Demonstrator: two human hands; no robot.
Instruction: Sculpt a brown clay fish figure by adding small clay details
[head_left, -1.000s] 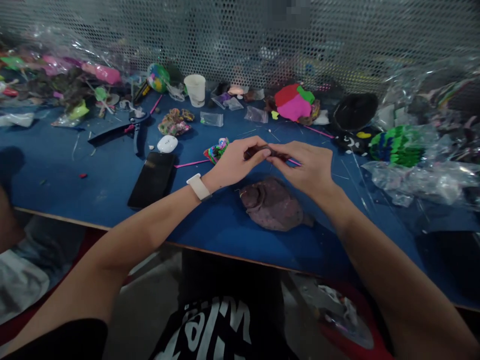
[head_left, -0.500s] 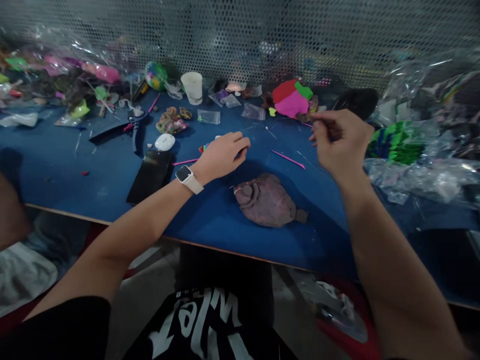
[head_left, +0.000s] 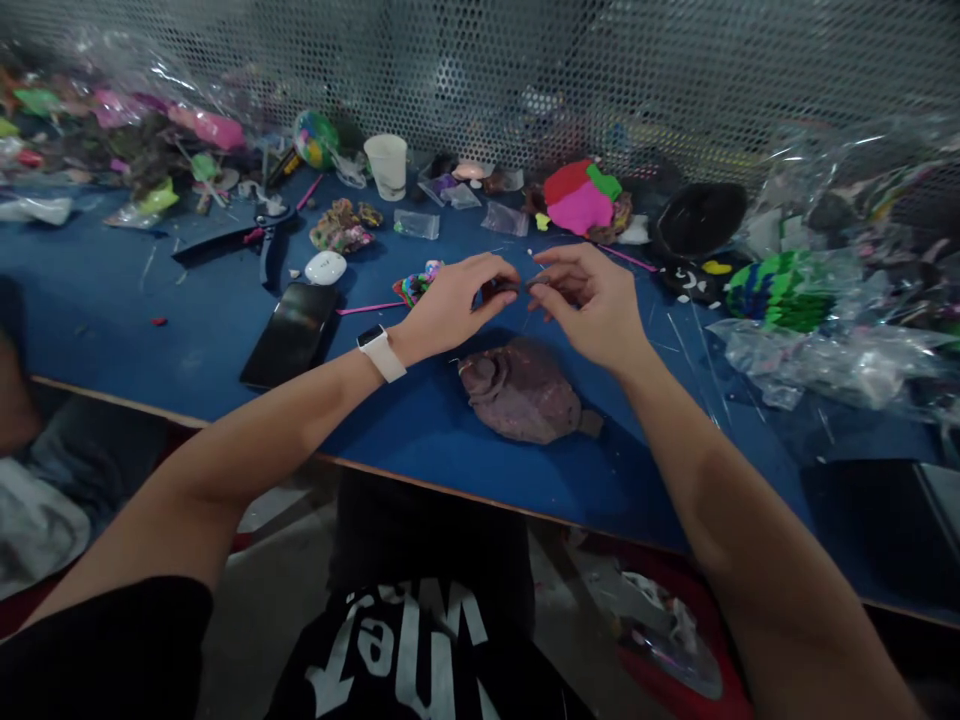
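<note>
My left hand [head_left: 466, 298], with a white-banded watch [head_left: 381, 352] on its wrist, pinches a small dark lump of modelling clay [head_left: 498, 288]. Facing it, my right hand [head_left: 589, 305] has thumb and fingers closed on another small dark bit of clay [head_left: 535, 284]. Only a narrow gap separates the fingertips. Just below both hands, a grey-brown clay fish [head_left: 525, 395] lies on the blue table [head_left: 420, 440], its head to the left and its tail to the right. A multicoloured piece [head_left: 414, 288] is partly hidden behind my left hand.
On the left are a black phone [head_left: 292, 335], a white earbud case [head_left: 326, 268] and dark pliers [head_left: 266, 240]. A paper cup [head_left: 388, 167] and a red, pink and green clay mass [head_left: 581, 197] stand near the mesh panel [head_left: 480, 70]. Clear plastic bags [head_left: 847, 365] crowd the right.
My right hand has come left and nearer from beside the coloured clay mass, bringing a small dark bit to my left hand. The left hand has shifted slightly right.
</note>
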